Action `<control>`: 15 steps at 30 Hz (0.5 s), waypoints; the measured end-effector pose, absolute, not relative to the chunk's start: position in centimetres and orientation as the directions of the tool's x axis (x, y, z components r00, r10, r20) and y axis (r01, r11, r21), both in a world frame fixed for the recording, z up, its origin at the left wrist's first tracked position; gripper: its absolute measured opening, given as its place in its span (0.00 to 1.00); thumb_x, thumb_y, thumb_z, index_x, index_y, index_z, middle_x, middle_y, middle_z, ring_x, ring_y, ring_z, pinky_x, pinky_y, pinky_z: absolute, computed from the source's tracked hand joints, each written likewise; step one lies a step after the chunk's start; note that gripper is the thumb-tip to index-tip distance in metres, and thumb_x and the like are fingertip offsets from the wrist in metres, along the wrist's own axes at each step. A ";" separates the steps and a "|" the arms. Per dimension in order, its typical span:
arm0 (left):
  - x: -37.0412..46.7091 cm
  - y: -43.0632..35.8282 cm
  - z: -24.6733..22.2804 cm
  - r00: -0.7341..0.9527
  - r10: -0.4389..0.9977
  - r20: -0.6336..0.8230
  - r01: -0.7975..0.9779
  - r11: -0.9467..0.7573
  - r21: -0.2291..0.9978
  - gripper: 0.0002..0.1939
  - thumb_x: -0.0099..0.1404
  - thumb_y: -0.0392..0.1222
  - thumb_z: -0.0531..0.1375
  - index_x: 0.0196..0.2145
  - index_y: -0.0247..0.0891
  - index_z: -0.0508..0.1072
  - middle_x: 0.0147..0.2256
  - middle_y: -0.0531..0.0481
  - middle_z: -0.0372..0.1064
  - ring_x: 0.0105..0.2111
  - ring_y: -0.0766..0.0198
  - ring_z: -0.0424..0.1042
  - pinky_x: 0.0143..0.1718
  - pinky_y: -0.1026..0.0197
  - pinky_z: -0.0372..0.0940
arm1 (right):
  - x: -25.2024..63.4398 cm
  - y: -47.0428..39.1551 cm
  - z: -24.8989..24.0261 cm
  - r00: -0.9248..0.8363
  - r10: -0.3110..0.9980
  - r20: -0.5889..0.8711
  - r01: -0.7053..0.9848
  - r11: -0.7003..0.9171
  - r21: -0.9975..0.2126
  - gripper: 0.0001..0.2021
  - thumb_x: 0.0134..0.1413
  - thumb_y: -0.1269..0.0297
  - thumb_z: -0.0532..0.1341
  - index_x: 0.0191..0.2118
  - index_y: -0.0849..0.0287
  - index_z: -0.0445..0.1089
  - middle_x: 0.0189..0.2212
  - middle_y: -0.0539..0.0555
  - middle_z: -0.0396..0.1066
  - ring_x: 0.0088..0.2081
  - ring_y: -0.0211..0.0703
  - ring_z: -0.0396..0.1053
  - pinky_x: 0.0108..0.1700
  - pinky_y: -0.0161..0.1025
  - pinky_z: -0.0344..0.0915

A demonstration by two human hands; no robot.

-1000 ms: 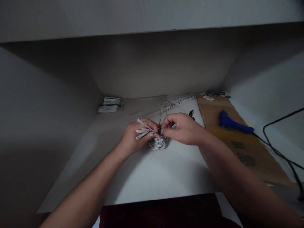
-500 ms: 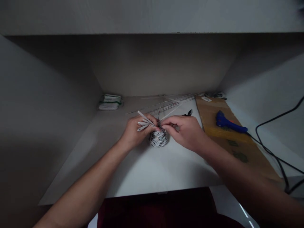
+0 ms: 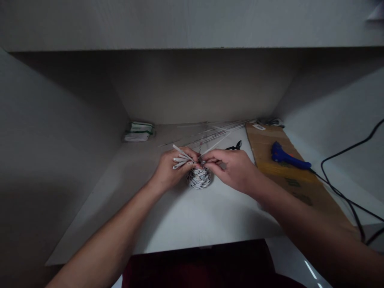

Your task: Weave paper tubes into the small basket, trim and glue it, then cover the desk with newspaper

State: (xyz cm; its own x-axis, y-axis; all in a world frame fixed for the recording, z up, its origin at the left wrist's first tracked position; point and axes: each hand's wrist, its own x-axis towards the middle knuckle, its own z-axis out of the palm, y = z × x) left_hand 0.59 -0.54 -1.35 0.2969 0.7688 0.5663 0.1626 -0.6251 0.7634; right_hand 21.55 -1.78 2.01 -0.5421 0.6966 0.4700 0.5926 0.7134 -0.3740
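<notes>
From my end I see black-and-white criss-cross patterning on the woven piece [image 3: 199, 180], whitish paper sticks [image 3: 181, 158], a blue glue gun [image 3: 285, 157], black cables [image 3: 322, 163], brown cardboard [image 3: 260, 141] banded yellow, and a green-striped white packet [image 3: 138, 137].

Illum. dim overall, cool grey cast; src. out of frame. White tabletop [image 3: 186, 224] = brightest lg. area, falling off twd. L. Overhead panel [image 3: 192, 26] mod. lit on its face; back wall [image 3: 195, 90] in heavy shadow just below its edge. Left side wall [image 3: 45, 136] v. dark near btm. Soft-edged shadow on tabletop by right forearm [image 3: 291, 212]. Dark-red clothing [image 3: 192, 270] nearly blk. Glare: short wht. streaks on floor [image 3: 300, 258], lower R. Detail soft: weave of paper basket [image 3: 199, 179] & print on cardboard sheet [image 3: 261, 144] slightly smeared. Wide-angle distortion: right forearm, left forearm [image 3: 123, 228] stretched twd. btm. corners.
</notes>
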 end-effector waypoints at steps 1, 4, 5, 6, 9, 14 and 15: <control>0.6 -0.6 -1.4 0.297 0.772 0.562 0.162 -0.621 0.767 0.04 0.60 0.38 0.66 0.30 0.37 0.75 0.31 0.50 0.74 0.38 0.62 0.75 0.40 0.61 0.67 | 21.6 -1.8 1.8 -0.530 0.695 0.486 0.586 0.714 -0.382 0.08 0.59 0.68 0.59 0.41 0.55 0.74 0.35 0.49 0.78 0.36 0.37 0.73 0.40 0.35 0.64; 0.6 -0.7 -1.3 0.302 0.769 0.563 0.169 -0.624 0.763 0.03 0.60 0.38 0.65 0.30 0.37 0.75 0.31 0.50 0.74 0.38 0.61 0.75 0.42 0.61 0.67 | 21.6 -1.9 1.6 -0.559 0.662 0.499 0.569 0.744 -0.350 0.09 0.60 0.68 0.58 0.40 0.55 0.75 0.36 0.50 0.77 0.37 0.38 0.73 0.42 0.36 0.64; 0.5 -0.7 -1.2 0.301 0.767 0.566 0.170 -0.628 0.760 0.03 0.61 0.38 0.65 0.31 0.37 0.75 0.31 0.50 0.74 0.38 0.61 0.75 0.41 0.61 0.67 | 21.6 -2.0 1.8 -0.580 0.655 0.485 0.568 0.751 -0.335 0.09 0.61 0.69 0.56 0.40 0.56 0.75 0.36 0.51 0.77 0.37 0.38 0.72 0.42 0.36 0.64; 0.5 -0.8 -1.1 0.302 0.763 0.571 0.172 -0.633 0.755 0.02 0.61 0.37 0.64 0.31 0.37 0.75 0.31 0.49 0.74 0.39 0.61 0.75 0.42 0.60 0.67 | 21.5 -2.1 2.0 -0.605 0.647 0.463 0.567 0.759 -0.320 0.10 0.62 0.70 0.55 0.39 0.57 0.75 0.35 0.51 0.76 0.37 0.38 0.71 0.42 0.37 0.63; 0.4 -0.8 -1.0 0.329 0.750 0.575 0.199 -0.650 0.734 0.03 0.62 0.38 0.63 0.31 0.37 0.75 0.33 0.47 0.75 0.39 0.60 0.74 0.43 0.59 0.66 | 21.0 -2.6 2.9 -0.672 0.641 0.372 0.588 0.766 -0.258 0.11 0.60 0.72 0.52 0.38 0.60 0.73 0.34 0.54 0.74 0.38 0.40 0.69 0.42 0.38 0.62; 0.2 -0.7 -1.2 0.330 0.768 0.549 0.254 -0.632 0.732 0.04 0.63 0.40 0.62 0.32 0.37 0.75 0.35 0.46 0.76 0.37 0.60 0.74 0.42 0.58 0.67 | 20.6 -3.0 4.3 -0.663 0.700 0.266 0.685 0.711 -0.161 0.06 0.55 0.67 0.57 0.37 0.59 0.69 0.32 0.55 0.72 0.35 0.44 0.67 0.36 0.40 0.58; 0.2 -0.7 -1.3 0.317 0.771 0.552 0.250 -0.630 0.736 0.04 0.63 0.39 0.62 0.32 0.37 0.75 0.35 0.47 0.75 0.37 0.61 0.74 0.42 0.59 0.67 | 20.5 -3.0 4.4 -0.659 0.708 0.254 0.692 0.703 -0.163 0.06 0.56 0.65 0.57 0.37 0.59 0.69 0.32 0.54 0.72 0.33 0.44 0.67 0.34 0.40 0.57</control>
